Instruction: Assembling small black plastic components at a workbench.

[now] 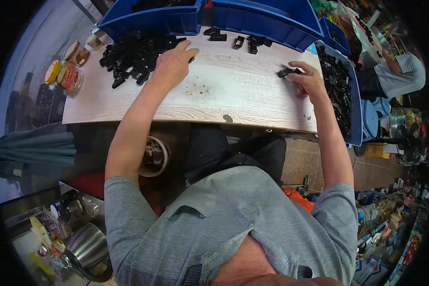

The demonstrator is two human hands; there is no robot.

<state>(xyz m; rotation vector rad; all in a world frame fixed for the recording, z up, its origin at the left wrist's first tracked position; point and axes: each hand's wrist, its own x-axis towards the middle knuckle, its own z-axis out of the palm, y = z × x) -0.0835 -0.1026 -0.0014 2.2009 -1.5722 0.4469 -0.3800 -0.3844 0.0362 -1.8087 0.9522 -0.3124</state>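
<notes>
My left hand point(175, 61) rests on the light wooden table point(224, 97), its fingers at the right edge of a heap of small black plastic parts point(133, 55); whether it grips one I cannot tell. My right hand point(306, 78) is at the table's right side, fingers closed on a small black plastic part point(286, 72). A few loose black parts point(245, 41) lie at the far edge of the table.
Blue bins point(267, 19) stand along the far edge, and one blue bin point(352, 105) on the right holds several black parts. Jars point(64, 76) sit at the left edge. Another person point(398, 74) sits at the far right. Steel pots point(88, 245) stand at lower left.
</notes>
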